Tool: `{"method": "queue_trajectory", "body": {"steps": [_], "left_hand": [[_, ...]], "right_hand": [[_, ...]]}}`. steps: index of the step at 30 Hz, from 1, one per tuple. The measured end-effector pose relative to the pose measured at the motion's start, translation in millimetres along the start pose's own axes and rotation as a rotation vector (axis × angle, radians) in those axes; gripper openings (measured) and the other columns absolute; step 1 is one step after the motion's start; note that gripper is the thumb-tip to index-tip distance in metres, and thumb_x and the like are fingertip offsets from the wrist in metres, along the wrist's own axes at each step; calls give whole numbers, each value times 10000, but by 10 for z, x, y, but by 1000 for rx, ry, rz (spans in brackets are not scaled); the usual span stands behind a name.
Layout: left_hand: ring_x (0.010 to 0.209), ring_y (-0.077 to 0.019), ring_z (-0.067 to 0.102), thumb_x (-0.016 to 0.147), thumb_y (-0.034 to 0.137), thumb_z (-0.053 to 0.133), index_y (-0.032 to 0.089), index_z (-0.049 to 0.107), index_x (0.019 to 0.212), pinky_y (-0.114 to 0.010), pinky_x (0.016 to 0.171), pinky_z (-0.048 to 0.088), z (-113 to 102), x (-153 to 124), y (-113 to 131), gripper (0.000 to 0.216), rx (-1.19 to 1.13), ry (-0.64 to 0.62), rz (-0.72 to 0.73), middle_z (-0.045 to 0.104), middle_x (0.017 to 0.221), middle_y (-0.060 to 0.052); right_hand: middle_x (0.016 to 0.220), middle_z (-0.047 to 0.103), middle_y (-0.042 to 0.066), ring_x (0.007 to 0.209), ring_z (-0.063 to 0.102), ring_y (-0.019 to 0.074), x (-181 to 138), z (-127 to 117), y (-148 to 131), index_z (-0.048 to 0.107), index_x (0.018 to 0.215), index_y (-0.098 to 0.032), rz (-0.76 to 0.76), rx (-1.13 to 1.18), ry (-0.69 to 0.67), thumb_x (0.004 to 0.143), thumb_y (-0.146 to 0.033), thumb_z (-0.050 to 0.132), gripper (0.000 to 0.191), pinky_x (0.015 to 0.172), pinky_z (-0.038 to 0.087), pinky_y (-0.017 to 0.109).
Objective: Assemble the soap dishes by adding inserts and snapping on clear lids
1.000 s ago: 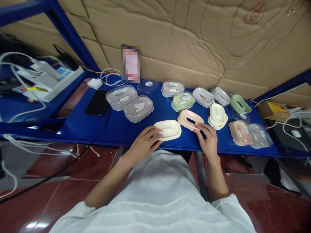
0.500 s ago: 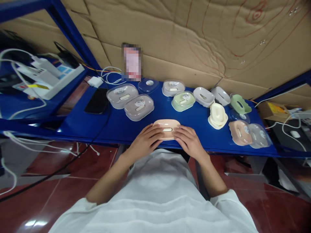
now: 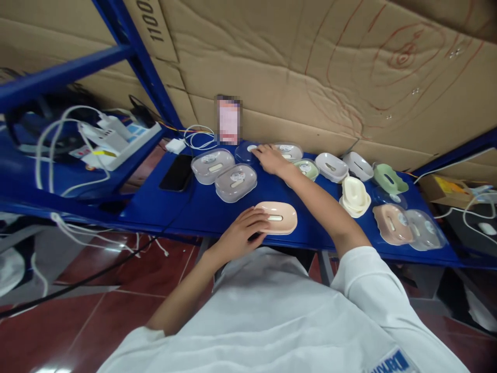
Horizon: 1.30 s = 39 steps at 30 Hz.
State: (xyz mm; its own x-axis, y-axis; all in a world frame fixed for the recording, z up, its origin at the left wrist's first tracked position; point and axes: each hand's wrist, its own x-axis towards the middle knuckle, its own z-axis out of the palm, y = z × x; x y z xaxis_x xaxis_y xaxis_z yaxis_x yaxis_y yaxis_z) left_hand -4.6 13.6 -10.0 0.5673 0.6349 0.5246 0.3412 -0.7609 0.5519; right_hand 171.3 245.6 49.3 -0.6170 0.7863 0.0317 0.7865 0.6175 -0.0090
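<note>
A pink soap dish [image 3: 278, 217] sits at the front edge of the blue shelf [image 3: 202, 207]. My left hand [image 3: 243, 233] rests on its left end, fingers curled round it. My right hand [image 3: 271, 158] reaches to the back of the shelf. Its fingers lie on a clear lid [image 3: 244, 151] next to a grey lidded soap box [image 3: 289, 151]. Two more lidded boxes [image 3: 236, 181] stand left of centre.
Several soap dishes and lids, green [image 3: 389, 178], cream [image 3: 354, 194], white [image 3: 332, 166] and pink [image 3: 392, 223], crowd the right half. A black phone [image 3: 176, 173] and cables lie at the left. A power strip [image 3: 116, 140] sits on the side shelf. Cardboard backs the shelf.
My right hand left the pink dish and reached to the clear lid at the back. My left hand stays on the dish. The camera tilted up and shifted.
</note>
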Motion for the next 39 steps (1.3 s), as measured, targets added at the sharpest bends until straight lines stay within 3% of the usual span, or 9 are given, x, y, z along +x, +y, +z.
{"method": "queue_trajectory", "body": {"steps": [5,10,13,17,23,28,31,35,39], "left_hand": [[1402,-239,630,1022,171,635,245,709,1231,-545,1287,436,-2,16,-8,234,-23,-13,0,737,1378,-86],[1400,-241,635,1025,177,631,251,714,1231,-545,1288,436,6,25,-1,233,-25,-14,-17,736,1385,-83],[1383,-244,646,1021,168,633,254,709,1225,-552,1282,444,4,23,8,234,-18,-13,-5,738,1370,-85],[1465,-283,578,1001,143,651,238,700,1246,-560,1254,474,1,9,17,267,32,30,15,651,1484,-134],[1473,-325,558,967,163,717,276,711,1281,-565,1197,523,4,-3,32,333,76,58,-29,598,1533,-137],[1488,-341,540,971,228,756,316,582,1490,-566,1192,536,84,-72,-15,554,107,142,-103,501,1610,-154],[1552,-351,468,978,277,774,309,504,1557,-553,1207,531,106,-87,-41,639,85,194,-140,420,1666,-173],[1477,-312,556,1013,293,743,316,597,1474,-546,1235,500,79,-49,-61,485,111,160,-72,607,1501,-121],[1429,-308,598,1010,326,751,305,660,1412,-535,1201,527,68,-31,-85,413,127,184,-52,656,1449,-113]], "right_hand": [[1566,559,214,1531,445,368,-161,78,49,598,1451,-110,-81,17,29,965,-282,798,552,1295,285,592],[1448,622,215,1421,550,374,-203,111,65,568,1493,-118,-85,19,21,972,-408,795,638,1299,253,622],[1578,523,234,1492,485,402,-244,100,34,505,1600,-151,-85,22,18,956,-471,809,780,1288,292,602],[1653,473,219,1460,540,412,-411,35,-114,456,1657,-187,1,47,-12,1037,-410,704,704,1216,421,585],[1515,647,171,1304,681,377,-1071,-84,-393,553,1599,-215,169,225,123,1119,-505,517,561,1088,567,546],[1524,673,75,1410,642,283,-1986,-59,-584,597,1566,-296,163,472,258,1138,-480,483,479,1190,538,489],[1596,617,48,1530,534,274,-2374,79,-750,576,1582,-341,83,441,305,1139,-406,499,455,1271,465,529],[1679,524,56,1638,372,301,-2531,314,-911,549,1606,-337,21,296,355,1116,-340,555,490,1335,355,611],[1693,504,54,1654,337,296,-2518,404,-918,510,1632,-360,14,264,340,1105,-319,577,533,1343,337,632]]}}
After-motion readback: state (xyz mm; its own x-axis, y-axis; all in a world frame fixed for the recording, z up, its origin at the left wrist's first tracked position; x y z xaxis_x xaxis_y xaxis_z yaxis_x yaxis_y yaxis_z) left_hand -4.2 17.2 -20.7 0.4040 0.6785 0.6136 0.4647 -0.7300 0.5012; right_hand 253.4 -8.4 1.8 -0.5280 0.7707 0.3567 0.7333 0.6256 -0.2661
